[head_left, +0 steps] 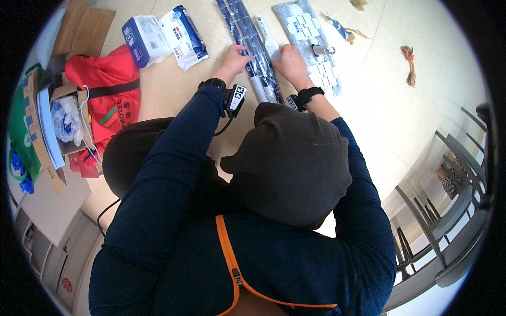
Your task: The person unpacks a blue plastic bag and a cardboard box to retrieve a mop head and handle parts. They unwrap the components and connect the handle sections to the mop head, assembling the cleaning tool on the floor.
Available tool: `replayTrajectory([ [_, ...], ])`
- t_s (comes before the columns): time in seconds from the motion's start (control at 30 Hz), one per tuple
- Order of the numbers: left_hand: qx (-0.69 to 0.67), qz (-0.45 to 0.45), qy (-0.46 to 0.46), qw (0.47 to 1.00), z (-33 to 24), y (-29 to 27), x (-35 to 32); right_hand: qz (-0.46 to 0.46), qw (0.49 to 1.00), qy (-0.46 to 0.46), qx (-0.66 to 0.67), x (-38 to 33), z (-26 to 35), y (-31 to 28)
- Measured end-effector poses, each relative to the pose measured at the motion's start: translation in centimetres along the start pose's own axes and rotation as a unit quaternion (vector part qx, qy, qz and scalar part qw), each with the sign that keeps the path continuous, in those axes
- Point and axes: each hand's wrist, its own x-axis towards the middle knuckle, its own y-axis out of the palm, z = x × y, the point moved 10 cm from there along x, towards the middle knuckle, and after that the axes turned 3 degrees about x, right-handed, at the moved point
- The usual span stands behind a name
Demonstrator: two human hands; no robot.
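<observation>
My left hand [232, 60] rests on the left side of a long dark package [247, 37] lying on the beige floor, fingers on its plastic wrap. On the right side of the same package, my right hand [289, 62] presses beside a white cylindrical part [266, 38] that lies on it. Both wrists wear black bands with small tagged devices. A dark hood below the hands hides the near end of the package.
Two white and blue wipe packs [164, 36] lie left of the package. A grey sheet with white pads [311, 39] lies to the right. A red bag [113, 87] and a cardboard box [47, 124] sit at left. Grey chairs [448, 200] stand at right.
</observation>
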Motion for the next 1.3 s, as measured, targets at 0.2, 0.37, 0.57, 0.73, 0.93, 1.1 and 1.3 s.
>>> replayTrajectory([
  [0.2, 0.155, -0.120, 0.166, 0.966, -5.0, -2.2, -0.4, 0.104, 0.961, 0.078, 0.243, 0.5, -1.3, 0.7],
  [0.37, -0.278, 0.044, 0.127, 0.951, -8.1, 0.5, -1.3, 0.172, 0.829, 0.026, 0.531, -1.4, 1.1, -0.1],
  [0.57, -0.220, -0.039, 0.151, 0.963, -9.6, -4.5, 0.9, 0.150, 0.901, 0.036, 0.405, -0.4, 1.2, 1.1],
  [0.73, 0.154, -0.190, 0.149, 0.958, -6.0, -13.7, 4.7, -0.007, 0.997, 0.014, 0.078, -1.6, 1.9, 0.3],
  [0.93, 0.157, -0.199, 0.120, 0.960, -2.3, -14.1, 4.0, 0.133, 0.989, 0.060, 0.018, -1.0, 1.9, 2.6],
  [1.1, 0.230, -0.365, 0.238, 0.870, -8.3, -11.5, -1.3, 0.142, 0.977, 0.063, 0.143, 0.5, 0.7, 3.3],
  [1.3, 0.009, -0.042, 0.133, 0.990, -9.3, -6.0, 0.4, 0.229, 0.863, 0.079, 0.444, 0.8, 2.1, 2.4],
])
